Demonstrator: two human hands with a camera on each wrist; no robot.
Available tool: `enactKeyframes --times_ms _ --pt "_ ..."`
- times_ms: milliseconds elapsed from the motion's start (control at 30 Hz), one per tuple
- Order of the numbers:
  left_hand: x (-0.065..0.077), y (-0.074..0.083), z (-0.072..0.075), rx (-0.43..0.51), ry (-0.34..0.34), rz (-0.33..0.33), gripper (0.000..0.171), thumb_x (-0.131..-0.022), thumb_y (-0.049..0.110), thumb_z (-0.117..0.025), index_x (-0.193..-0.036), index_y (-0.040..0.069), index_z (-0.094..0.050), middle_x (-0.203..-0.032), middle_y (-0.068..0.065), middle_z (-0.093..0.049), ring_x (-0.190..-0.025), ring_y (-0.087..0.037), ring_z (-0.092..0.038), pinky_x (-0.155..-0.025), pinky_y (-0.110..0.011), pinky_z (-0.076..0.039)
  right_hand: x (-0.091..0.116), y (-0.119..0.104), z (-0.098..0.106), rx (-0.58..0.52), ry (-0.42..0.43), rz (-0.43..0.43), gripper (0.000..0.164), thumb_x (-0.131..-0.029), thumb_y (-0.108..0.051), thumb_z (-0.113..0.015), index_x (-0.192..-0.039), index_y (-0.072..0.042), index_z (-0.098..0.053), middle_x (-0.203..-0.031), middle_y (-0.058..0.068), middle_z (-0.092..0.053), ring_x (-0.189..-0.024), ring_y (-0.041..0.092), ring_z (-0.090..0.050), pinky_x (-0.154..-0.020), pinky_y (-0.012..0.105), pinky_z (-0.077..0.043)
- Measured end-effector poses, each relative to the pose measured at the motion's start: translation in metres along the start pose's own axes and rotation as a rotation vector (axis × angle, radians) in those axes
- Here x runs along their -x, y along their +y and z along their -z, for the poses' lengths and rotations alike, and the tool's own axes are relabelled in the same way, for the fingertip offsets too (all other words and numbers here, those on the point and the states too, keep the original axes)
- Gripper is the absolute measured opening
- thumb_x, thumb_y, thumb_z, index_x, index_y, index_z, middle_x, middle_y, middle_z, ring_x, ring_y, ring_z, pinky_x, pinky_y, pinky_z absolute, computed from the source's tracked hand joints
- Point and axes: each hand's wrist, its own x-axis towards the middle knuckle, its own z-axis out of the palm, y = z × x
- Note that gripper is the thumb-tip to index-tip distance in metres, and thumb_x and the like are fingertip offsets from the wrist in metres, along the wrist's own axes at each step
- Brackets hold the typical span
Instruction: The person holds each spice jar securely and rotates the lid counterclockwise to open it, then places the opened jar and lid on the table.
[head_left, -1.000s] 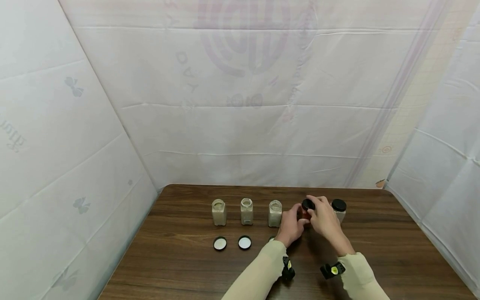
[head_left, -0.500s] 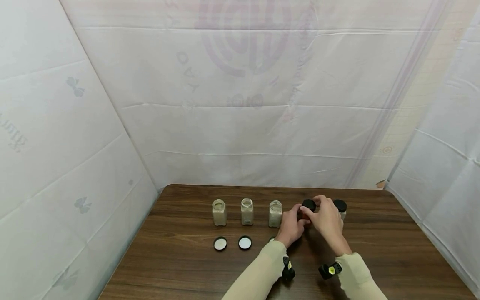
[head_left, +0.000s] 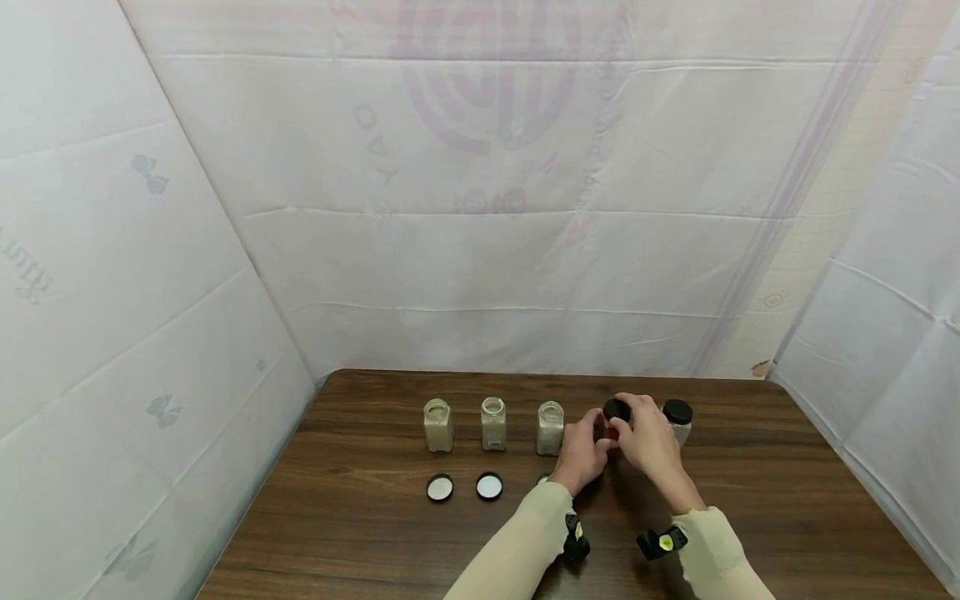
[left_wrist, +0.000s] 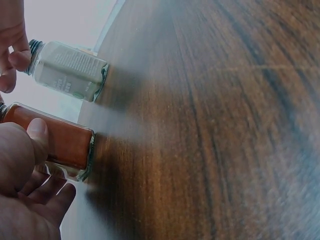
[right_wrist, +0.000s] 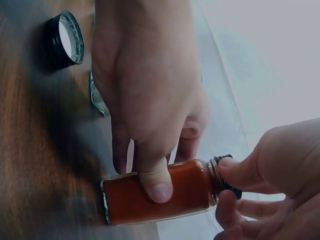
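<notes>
A square glass spice jar of red-orange powder [right_wrist: 125, 200] stands upright on the table. My left hand [head_left: 581, 450] grips its body, thumb on one side and fingers on the other. At the top, my right hand [head_left: 652, 437] pinches the jar's black screw lid [head_left: 617, 407] between thumb and fingers. Glass threads show just below the lid in the right wrist view. To the right of this jar is another spice jar [left_wrist: 70, 70] with pale contents and a black lid, partly hidden by my right hand in the head view.
Three lidless jars of pale powder, left [head_left: 438, 427], middle [head_left: 493, 425] and right [head_left: 551, 429], form a row to the left. Two black lids [head_left: 440, 487] [head_left: 490, 485] lie upturned before them. A third lid [right_wrist: 55, 42] is mostly behind my left hand. White sheeting [head_left: 480, 275] encloses the wooden table [head_left: 360, 533].
My right hand turns at the lid, its thumb swinging left across the front and then back right. The left hand keeps its grip on the jar, which stays in place.
</notes>
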Motion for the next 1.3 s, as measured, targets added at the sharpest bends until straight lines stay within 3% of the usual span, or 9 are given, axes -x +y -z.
enactKeyframes --times_ms 133,267,467,567,733,967,1300 --pt "-0.0002 -0.0007 -0.0002 -0.005 -0.004 0.002 0.027 -0.091 0.016 -0.069 -0.118 0.013 -0.066 -0.099 -0.001 -0.073 -0.090 -0.016 -0.068 -0.082 -0.029 -0.055 -0.0009 -0.0005 -0.0004 -0.004 -0.022 0.018 0.044 -0.100 -0.005 -0.062 -0.143 -0.001 -0.056 -0.142 0.027 -0.051 -0.118 0.049 -0.058 -0.085 0.062 -0.052" --pt "-0.0003 -0.0013 -0.0007 -0.017 -0.003 -0.005 0.028 -0.091 0.017 -0.068 -0.119 0.012 -0.066 -0.099 -0.002 -0.073 -0.090 -0.017 -0.069 -0.082 -0.029 -0.055 -0.0011 -0.0007 -0.0005 -0.004 -0.026 0.025 0.044 -0.099 -0.003 -0.062 -0.143 -0.002 -0.056 -0.143 0.027 -0.050 -0.117 0.050 -0.058 -0.086 0.062 -0.051" --pt "-0.0002 -0.0009 -0.0007 -0.021 -0.018 0.003 0.034 -0.092 0.006 -0.065 -0.125 0.011 -0.065 -0.107 -0.005 -0.074 -0.092 -0.016 -0.070 -0.081 -0.029 -0.056 0.0000 -0.0021 0.0005 -0.005 -0.020 0.026 0.054 -0.100 -0.014 -0.067 -0.149 0.000 -0.049 -0.144 0.032 -0.046 -0.115 0.050 -0.057 -0.090 0.065 -0.049" --pt "0.0003 -0.0005 -0.0010 -0.033 -0.035 0.013 0.041 -0.093 -0.001 -0.061 -0.132 0.010 -0.062 -0.113 -0.007 -0.074 -0.095 -0.017 -0.071 -0.082 -0.028 -0.056 0.0008 -0.0040 0.0006 0.003 0.010 -0.014 0.059 -0.099 -0.024 -0.070 -0.149 -0.001 -0.048 -0.142 0.032 -0.046 -0.110 0.048 -0.059 -0.086 0.064 -0.050" --pt "0.0019 -0.0001 -0.0004 -0.002 -0.049 0.024 0.037 -0.097 0.003 -0.065 -0.133 0.010 -0.061 -0.105 -0.007 -0.074 -0.086 -0.015 -0.070 -0.076 -0.024 -0.054 0.0017 -0.0053 0.0006 0.030 0.049 -0.099 0.063 -0.096 -0.038 -0.073 -0.145 -0.002 -0.053 -0.133 0.028 -0.051 -0.085 0.036 -0.060 -0.068 0.056 -0.050" --pt "0.0012 -0.0014 -0.0013 -0.015 -0.051 0.033 0.039 -0.097 0.007 -0.067 -0.135 0.010 -0.061 -0.112 -0.009 -0.074 -0.095 -0.019 -0.072 -0.080 -0.027 -0.057 0.0004 -0.0035 -0.0022 0.060 0.055 -0.112 0.066 -0.093 -0.045 -0.075 -0.138 -0.001 -0.056 -0.127 0.027 -0.056 -0.094 0.042 -0.061 -0.069 0.058 -0.051" --pt "-0.0005 -0.0018 -0.0017 -0.041 -0.060 0.048 0.046 -0.093 0.000 -0.059 -0.138 0.010 -0.060 -0.118 -0.011 -0.073 -0.102 -0.023 -0.071 -0.085 -0.031 -0.057 -0.0016 -0.0046 -0.0057 0.041 0.063 -0.118 0.053 -0.095 -0.037 -0.074 -0.135 -0.004 -0.059 -0.129 0.026 -0.055 -0.096 0.045 -0.062 -0.071 0.060 -0.052"
